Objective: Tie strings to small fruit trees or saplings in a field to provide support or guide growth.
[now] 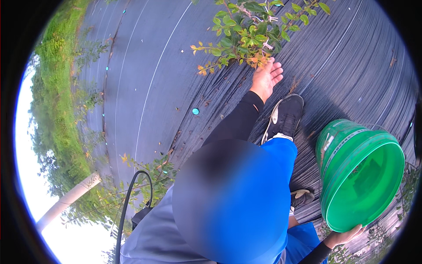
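My left hand point(267, 78), in a black sleeve, reaches up to the lower leaves of a small shrub point(245, 38). Its fingertips meet the orange young leaves point(258, 60); the thumb is partly hidden, so I cannot tell if it pinches a stem. Pale ties point(267, 45) are fastened among the shrub's twigs. At the lower right, my right hand point(346, 236) grips the rim of a green plastic bucket point(339, 145). The bucket is tilted, its mouth facing the lower right, with shadow and a few dark specks inside. Writing runs around its side.
Black woven ground cover point(165, 82) with white lines spreads around me. A turquoise disc point(195, 111) lies on it. My dark shoe point(286, 115) stands below the shrub. More shrubs point(158, 175), a pale post point(69, 201) and a grass bank point(61, 99) are at left. A blurred patch covers my middle.
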Tool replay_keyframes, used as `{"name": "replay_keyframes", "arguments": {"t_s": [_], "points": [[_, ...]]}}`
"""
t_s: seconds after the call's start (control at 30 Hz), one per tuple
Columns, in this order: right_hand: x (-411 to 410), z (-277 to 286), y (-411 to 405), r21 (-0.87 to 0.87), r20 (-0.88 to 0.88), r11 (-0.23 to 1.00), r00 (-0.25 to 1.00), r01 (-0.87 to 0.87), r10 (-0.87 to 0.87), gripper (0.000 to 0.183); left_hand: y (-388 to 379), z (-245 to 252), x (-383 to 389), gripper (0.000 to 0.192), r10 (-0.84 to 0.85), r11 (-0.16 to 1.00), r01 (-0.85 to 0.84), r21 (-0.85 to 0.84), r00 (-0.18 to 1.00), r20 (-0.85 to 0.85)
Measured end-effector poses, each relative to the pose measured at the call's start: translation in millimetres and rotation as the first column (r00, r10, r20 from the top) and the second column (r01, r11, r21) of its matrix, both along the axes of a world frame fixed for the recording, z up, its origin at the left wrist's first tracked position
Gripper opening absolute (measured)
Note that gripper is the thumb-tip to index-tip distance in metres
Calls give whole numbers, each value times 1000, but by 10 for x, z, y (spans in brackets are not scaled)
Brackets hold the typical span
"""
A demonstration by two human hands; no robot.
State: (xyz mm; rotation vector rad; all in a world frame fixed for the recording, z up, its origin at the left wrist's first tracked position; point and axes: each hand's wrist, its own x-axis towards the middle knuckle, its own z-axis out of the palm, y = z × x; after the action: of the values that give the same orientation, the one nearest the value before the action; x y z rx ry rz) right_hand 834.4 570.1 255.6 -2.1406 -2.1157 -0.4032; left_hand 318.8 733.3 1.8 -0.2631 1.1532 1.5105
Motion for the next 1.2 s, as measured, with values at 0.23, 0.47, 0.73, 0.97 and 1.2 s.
{"name": "replay_keyframes", "arguments": {"t_s": [0.23, 0.47, 0.73, 0.97, 1.2], "points": [[-54, -7, 1, 37, -58, 999, 998, 1, 1, 38, 73, 44, -100, 22, 73, 986, -86, 142, 993, 95], [-2, -62, -10, 1, -523, 973, 829, 233, -198, 43, 103, 179, 55, 16, 112, 994, -113, 2, 992, 64], [77, -112, -104, 26, -200, 997, 978, 69, -62, 41, 76, -55, -155, 18, 167, 921, -262, 289, 935, 314], [-50, -74, -11, -33, -584, 956, 771, 293, -256, 47, 39, -132, -219, 24, 93, 922, -244, 299, 892, 442], [-131, -41, 31, -73, -711, 920, 627, 384, -318, 48, 78, -247, -231, 18, -108, 816, -171, 552, 893, 436]]}}
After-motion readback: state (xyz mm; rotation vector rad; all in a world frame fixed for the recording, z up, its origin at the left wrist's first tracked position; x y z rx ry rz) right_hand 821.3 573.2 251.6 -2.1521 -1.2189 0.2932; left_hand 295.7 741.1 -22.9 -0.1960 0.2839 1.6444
